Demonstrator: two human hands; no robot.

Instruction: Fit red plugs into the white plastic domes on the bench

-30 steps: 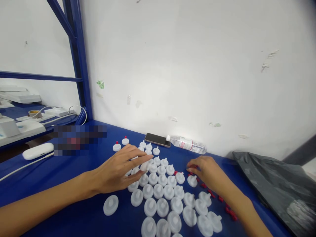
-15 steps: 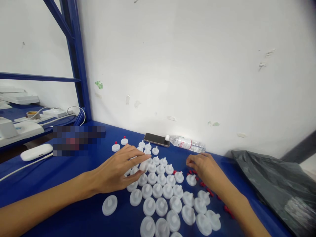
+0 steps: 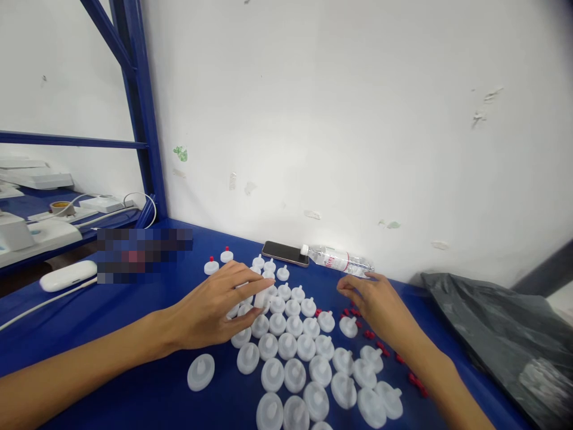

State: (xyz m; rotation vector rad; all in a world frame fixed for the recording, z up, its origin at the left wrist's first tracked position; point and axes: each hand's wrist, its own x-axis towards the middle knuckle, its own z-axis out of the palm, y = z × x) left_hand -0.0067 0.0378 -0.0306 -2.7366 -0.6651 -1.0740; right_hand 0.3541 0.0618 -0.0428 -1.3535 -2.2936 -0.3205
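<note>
Left hand (image 3: 217, 307): thumb and fingers part-curled, closed on one translucent white plastic disc (image 3: 261, 301) tipped on edge; fingers cover part of it, so its far face and any stem cannot be made out. Held disc sits between thumb and fingertips, above the left side of a spread of similar round white plastic discs with short upright stems (image 3: 287, 346). A few of these lie half hidden behind the left hand; the nearest are cut off by the lower edge of view.

Right hand (image 3: 373, 301): thumb and forefinger brought together, just beyond the right side of the spread; cannot tell whether anything small is pinched there. Beneath and beside it, small red plastic pieces (image 3: 384, 349) trail along the blue counter (image 3: 147, 400), some masked by wrist and forearm.

Two white discs with red tips (image 3: 212, 267) stand past the left hand, apart from the main group. A pixelated patch further left is unreadable.

Containers: clear plastic bottle with white cap and red-marked label (image 3: 335, 260), on its side by the wall, cap end at a dark flat phone (image 3: 285, 253); contents unclear. Dark grey plastic bag (image 3: 483, 334) at right, contents hidden.
</note>
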